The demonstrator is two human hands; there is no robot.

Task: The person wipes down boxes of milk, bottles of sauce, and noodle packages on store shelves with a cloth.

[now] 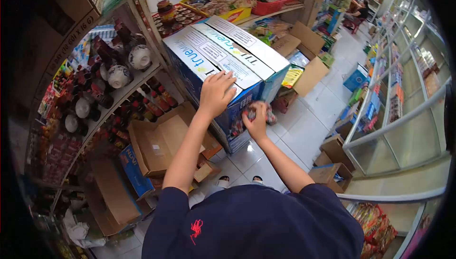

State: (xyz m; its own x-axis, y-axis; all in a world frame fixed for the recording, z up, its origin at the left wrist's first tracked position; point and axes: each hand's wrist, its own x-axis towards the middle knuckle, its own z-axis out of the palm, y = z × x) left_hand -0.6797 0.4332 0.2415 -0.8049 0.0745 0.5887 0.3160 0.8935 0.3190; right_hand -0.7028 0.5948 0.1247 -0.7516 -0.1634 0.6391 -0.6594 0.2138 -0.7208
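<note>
Steadying the blue-and-white carton point(209, 52), which sits just right of the left shelves point(129, 89), the left hand point(216, 93) lies flat on its top with fingers spread. The right hand point(256, 119) curls against the carton's near end (whether it grips anything is too blurred to tell). Shifting the carton would probably call for a firm hold under that end.

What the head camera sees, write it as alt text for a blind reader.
A person in a dark blue shirt reaches to blue-and-white cartons in a shop aisle, left hand flat on a carton's top, right hand at its front edge, on something small and unclear. Shelves of bottles and open cardboard boxes crowd the tiled floor.
</note>
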